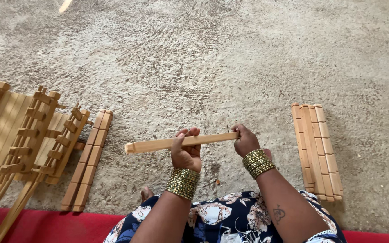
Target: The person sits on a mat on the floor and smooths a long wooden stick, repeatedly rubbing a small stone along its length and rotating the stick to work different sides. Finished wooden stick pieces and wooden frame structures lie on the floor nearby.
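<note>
Frame centre: left hand [185, 153] grip closed around the wooden stick [181, 142] mid-length; right hand [246, 141] grip closed on its right end, stick held above the floor [194, 63].

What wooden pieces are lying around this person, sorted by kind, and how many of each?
Wooden slat held in both hands: 1
Flat bundles of slats on the ground, one at right, one at left: 2
Assembled slatted wooden frames at far left: cannot count, they overlap; taken as 1 group
Total: 4
</note>
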